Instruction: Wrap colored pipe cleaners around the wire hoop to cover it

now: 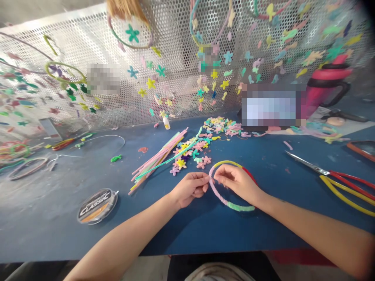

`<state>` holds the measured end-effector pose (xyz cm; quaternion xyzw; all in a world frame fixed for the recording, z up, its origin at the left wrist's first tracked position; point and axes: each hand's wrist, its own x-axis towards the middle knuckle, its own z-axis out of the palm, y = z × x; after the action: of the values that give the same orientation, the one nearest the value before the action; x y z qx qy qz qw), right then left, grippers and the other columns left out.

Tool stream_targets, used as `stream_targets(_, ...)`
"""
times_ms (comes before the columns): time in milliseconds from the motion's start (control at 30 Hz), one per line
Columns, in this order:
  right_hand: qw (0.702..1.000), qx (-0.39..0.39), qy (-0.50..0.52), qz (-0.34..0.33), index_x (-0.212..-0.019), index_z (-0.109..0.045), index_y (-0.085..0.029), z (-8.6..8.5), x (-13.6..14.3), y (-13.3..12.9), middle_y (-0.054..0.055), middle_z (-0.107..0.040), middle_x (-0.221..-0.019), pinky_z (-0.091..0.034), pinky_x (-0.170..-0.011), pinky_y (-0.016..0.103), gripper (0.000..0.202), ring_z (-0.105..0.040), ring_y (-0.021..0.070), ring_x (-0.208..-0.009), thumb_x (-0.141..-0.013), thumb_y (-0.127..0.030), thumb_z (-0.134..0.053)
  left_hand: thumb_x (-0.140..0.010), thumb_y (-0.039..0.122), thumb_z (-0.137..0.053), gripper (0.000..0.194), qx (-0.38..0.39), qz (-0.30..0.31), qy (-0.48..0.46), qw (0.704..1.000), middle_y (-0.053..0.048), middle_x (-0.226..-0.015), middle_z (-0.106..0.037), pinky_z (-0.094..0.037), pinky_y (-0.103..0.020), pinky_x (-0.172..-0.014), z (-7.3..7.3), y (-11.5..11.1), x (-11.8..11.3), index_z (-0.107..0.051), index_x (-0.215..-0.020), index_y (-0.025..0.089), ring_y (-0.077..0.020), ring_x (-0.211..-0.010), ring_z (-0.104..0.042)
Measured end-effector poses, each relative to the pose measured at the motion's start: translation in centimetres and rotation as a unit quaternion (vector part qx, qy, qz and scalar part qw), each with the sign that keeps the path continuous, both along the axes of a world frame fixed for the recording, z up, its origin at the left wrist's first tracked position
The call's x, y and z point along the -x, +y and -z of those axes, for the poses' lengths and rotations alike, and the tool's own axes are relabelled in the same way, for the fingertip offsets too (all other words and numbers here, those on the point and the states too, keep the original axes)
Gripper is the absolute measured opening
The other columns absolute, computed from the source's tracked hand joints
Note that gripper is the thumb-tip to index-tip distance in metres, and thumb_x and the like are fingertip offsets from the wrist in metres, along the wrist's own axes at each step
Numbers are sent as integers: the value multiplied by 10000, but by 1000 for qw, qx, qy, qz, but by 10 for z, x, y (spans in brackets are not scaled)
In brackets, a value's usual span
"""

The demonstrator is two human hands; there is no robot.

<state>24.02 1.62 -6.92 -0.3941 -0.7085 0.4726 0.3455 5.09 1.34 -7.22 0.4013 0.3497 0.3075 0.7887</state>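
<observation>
A ring wrapped in fuzzy pipe cleaner (240,208) has yellow, red, mint green and pale lilac sections. My left hand (190,189) pinches its lilac left side between thumb and fingertips. My right hand (238,181) reaches across the ring from the right, thumb and fingers closed just inside that same left side; whatever lies between them is too small to make out. Part of the red section is hidden behind the right hand and wrist. Beyond my left hand lie a bundle of loose pipe cleaners (159,158) and a heap of small pipe-cleaner flowers (200,146).
Scissors (325,171) with red and yellow handles lie at right. A clear line spool (98,207) sits at left, a small white bottle (166,123) at the back. A pink tumbler (325,88) stands back right. Flower strings hang before a perforated metal panel (175,23).
</observation>
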Motion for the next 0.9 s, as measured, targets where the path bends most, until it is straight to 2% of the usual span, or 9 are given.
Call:
stream_targets(200, 999, -18, 24, 18, -817, -546, -178, -2, 3, -3, 13, -568, -760, -407, -568, 231, 198, -483, 109, -613, -832, -374, -522, -757, 295, -630, 214, -8, 6, -4, 1000, 39, -532, -454, -77, -164, -373, 0, -2, 1, -555, -766, 95, 21, -357, -213)
stream_targets(333, 999, -38, 34, 7, -793, -545, -181, -1, 4, -2, 3, -539, -740, -402, -570, 228, 179, -465, 104, -611, -844, -350, -514, -758, 303, -622, 219, -16, 8, 5, 1000, 42, -536, -449, -84, -166, -376, 1, -4, 0, -558, -782, 95, 17, -361, -210)
stream_targets(400, 998, -55, 36, 6, -789, -543, -187, 0, 4, -2, 11, -547, -780, -404, -579, 230, 164, -473, 108, -634, -849, -335, -509, -764, 324, -606, 234, -32, 8, 31, 999, 47, -536, -445, -91, -168, -376, 1, -4, 0, -563, -802, 97, 12, -361, -202)
stream_targets(467, 997, -61, 40, 15, -790, -534, -190, 2, 4, -2, 22, -556, -830, -408, -579, 236, 160, -473, 109, -634, -853, -333, -503, -785, 359, -565, 259, -78, 4, 98, 992, 46, -528, -460, -111, -170, -373, 0, -2, 2, -574, -830, 104, 1, -356, -200)
stream_targets(533, 998, -50, 41, 18, -801, -527, -193, 4, 3, -2, 31, -566, -874, -414, -578, 244, 160, -469, 105, -620, -858, -340, -496, -807, 370, -522, 265, -172, 16, 207, 963, 31, -524, -508, -174, -169, -381, -5, 1, 6, -596, -831, 117, -17, -362, -257)
stream_targets(633, 999, -15, 46, 3, -810, -518, -197, 4, 3, -3, 39, -584, -935, -414, -577, 249, 159, -460, 99, -607, -868, -341, -483, -815, 302, -496, 218, -340, 61, 360, 867, 10, -530, -576, -300, -167, -457, -16, 6, 16, -627, -757, 137, -55, -435, -424)
stream_targets(700, 998, 16, 60, -9, -807, -503, -199, 2, 4, -3, 37, -592, -958, -410, -581, 249, 146, -449, 93, -600, -875, -325, -473, -819, 253, -477, 207, -405, 78, 405, 816, 8, -536, -596, -347, -167, -513, -24, 8, 22, -632, -732, 147, -73, -487, -493)
stream_targets(800, 994, 61, 89, -25, -810, -479, -199, 1, 5, -3, 33, -606, -938, -410, -601, 252, 125, -453, 89, -600, -883, -299, -463, -834, 223, -447, 210, -445, 58, 420, 789, 6, -574, -619, -374, -168, -550, -33, 9, 27, -626, -746, 157, -84, -528, -528)
stream_targets(900, 989, 88, 111, -31, -816, -470, -195, 3, 9, 0, 24, -612, -858, -416, -613, 250, 117, -487, 94, -621, -877, -294, -474, -849, 224, -426, 209, -452, 29, 405, 794, 1, -632, -633, -381, -165, -538, -37, 8, 27, -607, -771, 155, -79, -522, -522)
